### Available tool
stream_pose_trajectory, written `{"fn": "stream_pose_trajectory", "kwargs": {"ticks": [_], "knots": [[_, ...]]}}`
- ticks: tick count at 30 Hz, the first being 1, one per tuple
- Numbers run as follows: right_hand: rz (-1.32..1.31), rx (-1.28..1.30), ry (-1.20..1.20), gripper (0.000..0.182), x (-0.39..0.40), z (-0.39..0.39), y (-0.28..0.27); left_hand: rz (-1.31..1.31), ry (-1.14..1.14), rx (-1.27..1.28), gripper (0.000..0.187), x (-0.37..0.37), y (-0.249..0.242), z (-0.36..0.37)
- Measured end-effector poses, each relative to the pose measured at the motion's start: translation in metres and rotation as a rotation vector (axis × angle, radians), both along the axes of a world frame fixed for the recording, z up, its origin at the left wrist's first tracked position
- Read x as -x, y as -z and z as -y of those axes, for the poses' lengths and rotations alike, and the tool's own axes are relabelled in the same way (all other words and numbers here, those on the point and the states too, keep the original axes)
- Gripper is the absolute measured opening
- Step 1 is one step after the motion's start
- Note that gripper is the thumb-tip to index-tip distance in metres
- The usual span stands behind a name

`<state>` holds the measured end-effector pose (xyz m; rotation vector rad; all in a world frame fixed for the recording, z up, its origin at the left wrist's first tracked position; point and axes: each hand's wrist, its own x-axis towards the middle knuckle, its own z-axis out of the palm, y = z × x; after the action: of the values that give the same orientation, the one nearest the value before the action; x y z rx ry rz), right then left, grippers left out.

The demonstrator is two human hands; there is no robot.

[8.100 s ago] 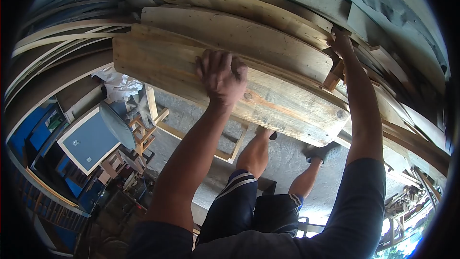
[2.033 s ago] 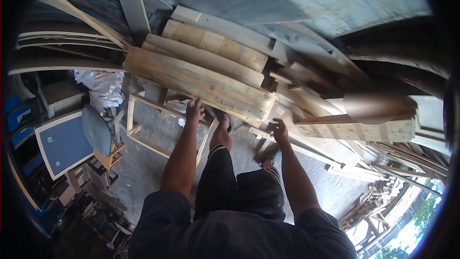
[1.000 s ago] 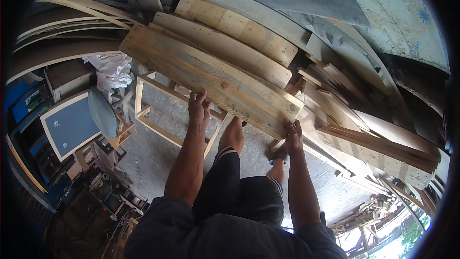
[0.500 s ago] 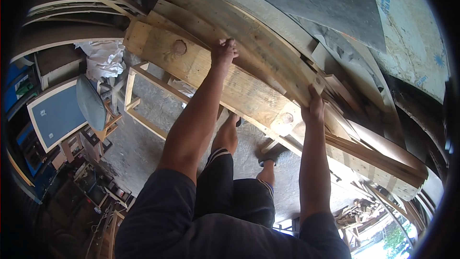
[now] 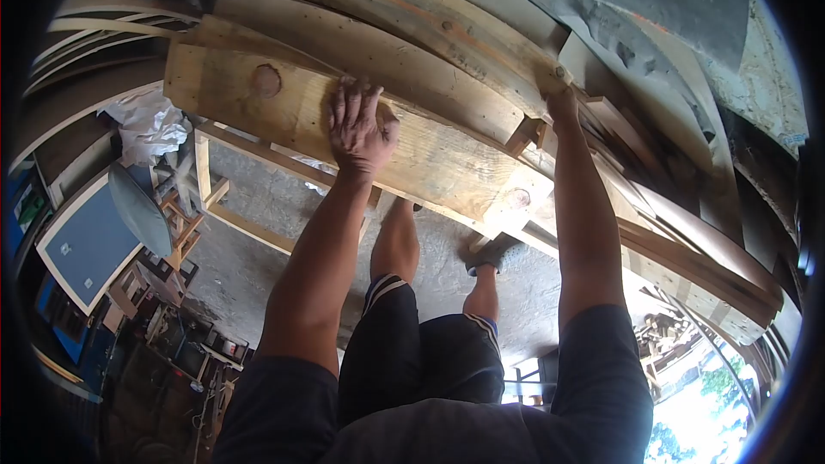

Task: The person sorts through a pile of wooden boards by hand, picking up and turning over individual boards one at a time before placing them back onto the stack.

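My left hand (image 5: 361,129) lies on the face of a pale wooden plank (image 5: 438,155), its fingers stretched out. Round knots mark the plank near both ends. At the right, my right hand (image 5: 560,96) is wrapped round the near end of a longer, darker wooden board (image 5: 412,13); some of its fingers are hidden. Between the two lies another brown board (image 5: 344,43), partly covered by the pale plank.
Under the plank stands a light wooden frame (image 5: 249,228) on the concrete floor (image 5: 284,180). Crumpled silvery wrapping (image 5: 148,127) and a blue framed panel (image 5: 90,236) are at the left. Stacked strips (image 5: 705,271) extend right. Large dark sheets (image 5: 679,0) lean behind.
The darker board has moved away from the pale plank, with my right hand on its end. My left hand has gone from closed at the boards' edge to flat on the pale plank.
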<state>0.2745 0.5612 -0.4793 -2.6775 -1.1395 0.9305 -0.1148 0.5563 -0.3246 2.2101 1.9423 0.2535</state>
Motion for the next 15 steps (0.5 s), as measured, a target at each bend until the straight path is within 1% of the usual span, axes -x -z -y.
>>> {"fn": "stream_pose_trajectory", "kwargs": {"ticks": [2, 3, 4, 6, 7, 9, 10, 13, 14, 15], "knots": [[-0.013, 0.033, -0.199, 0.037, 0.006, -0.007, -0.009, -0.023, 0.001, 0.017, 0.041, 0.002, 0.003, 0.001], [-0.005, 0.049, -0.188, 0.037, 0.005, -0.003, -0.009, -0.044, -0.002, 0.024, 0.044, 0.001, 0.002, 0.002], [-0.042, 0.073, -0.238, 0.036, 0.001, -0.004, -0.003, -0.048, 0.005, 0.017, 0.042, 0.000, 0.000, 0.001], [-0.199, 0.234, -0.143, 0.036, -0.018, -0.009, 0.015, -0.028, 0.005, 0.000, 0.042, -0.001, 0.001, 0.003], [-0.187, 0.221, -0.139, 0.036, -0.020, -0.007, 0.006, -0.027, 0.002, -0.025, 0.041, 0.000, 0.003, 0.001], [-0.418, -0.110, -0.020, 0.039, -0.011, 0.006, -0.015, -0.043, -0.006, 0.001, 0.041, -0.001, 0.006, -0.003], [-0.420, -0.097, -0.028, 0.039, -0.008, 0.004, -0.011, -0.049, -0.010, 0.000, 0.042, -0.001, 0.003, -0.001], [0.085, 0.281, -0.237, 0.054, -0.004, -0.012, 0.017, -0.051, 0.023, 0.006, 0.041, -0.003, -0.001, -0.001], [0.122, 0.253, -0.150, 0.058, 0.002, -0.009, 0.028, -0.042, 0.026, -0.016, 0.040, -0.003, 0.000, -0.001], [0.113, 0.255, -0.142, 0.058, 0.003, -0.010, 0.038, -0.034, 0.030, -0.035, 0.039, -0.002, 0.002, -0.001]]}}
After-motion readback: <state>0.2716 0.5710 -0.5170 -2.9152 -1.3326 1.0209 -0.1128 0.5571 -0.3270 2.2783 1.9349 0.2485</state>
